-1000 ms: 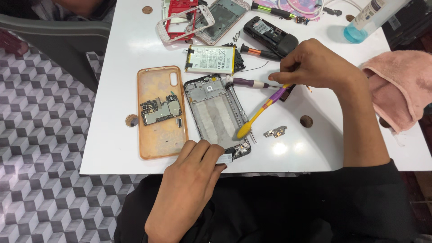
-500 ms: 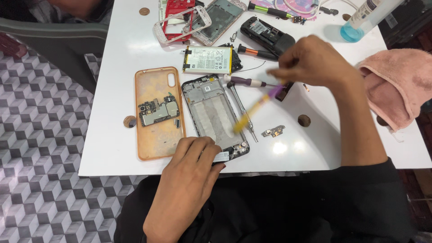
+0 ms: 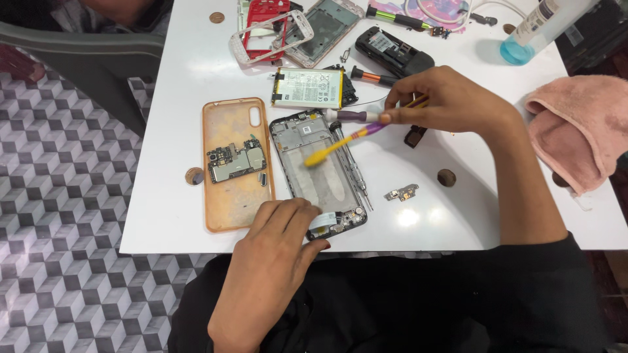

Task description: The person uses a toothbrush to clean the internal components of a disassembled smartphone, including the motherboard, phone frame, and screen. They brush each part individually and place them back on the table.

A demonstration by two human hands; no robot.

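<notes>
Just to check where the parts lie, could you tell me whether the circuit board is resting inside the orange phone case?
Yes, the circuit board lies in the orange phone case.

— Left hand (image 3: 278, 245)?
— Palm down, fingers curled, fingertips (image 3: 302, 210) pressed flat, forearm coming up from the body.
— Right hand (image 3: 451, 101)?
— Raised, knuckles up, fingers pinched closed in a grip, forearm angled in from the right, sleeve dark

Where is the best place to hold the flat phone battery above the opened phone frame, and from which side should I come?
Grip the battery by its two long edges, from straight above. It lies flat, so a side pinch suits it; its right end crowds the dark parts, its left end is freer.
</notes>
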